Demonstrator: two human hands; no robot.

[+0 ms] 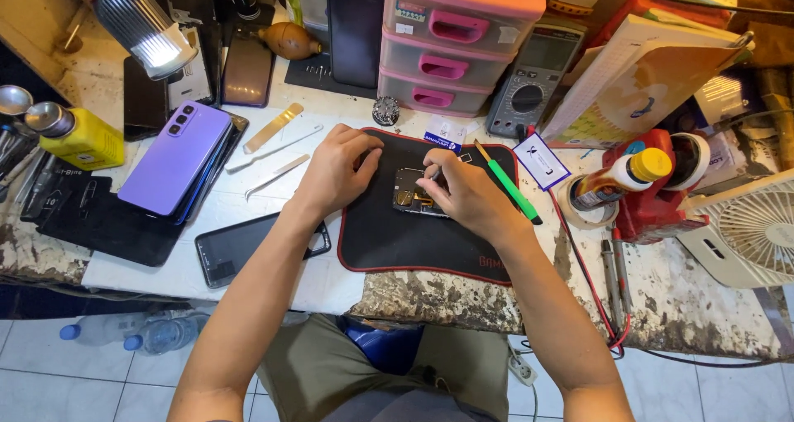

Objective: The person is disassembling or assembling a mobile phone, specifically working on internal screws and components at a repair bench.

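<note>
Resting on a black mat (pixel 389 240) with a red edge, both hands meet over a small circuit board (pixel 411 195) near the mat's middle. In the head view, the left hand (pixel 335 172) lies knuckles up just left of the board, its fingers curled loosely together with the tips at the board's left edge; whether they press it I cannot tell. The right hand (pixel 467 192) covers the board's right side, thumb and forefinger pinched on something thin at the board's top, too small to tell.

A green tool (pixel 509 186) lies on the mat just right of that hand. Left of the mat sit metal tweezers (pixel 277 175), a dark phone (pixel 248 248) face up, and a purple phone (pixel 175 159) back up. Behind the mat stand pink drawers (pixel 451 46) and a grey multimeter (pixel 529 83). A yellow-capped bottle (pixel 624 178) and a white fan (pixel 757 228) stand at the right.
</note>
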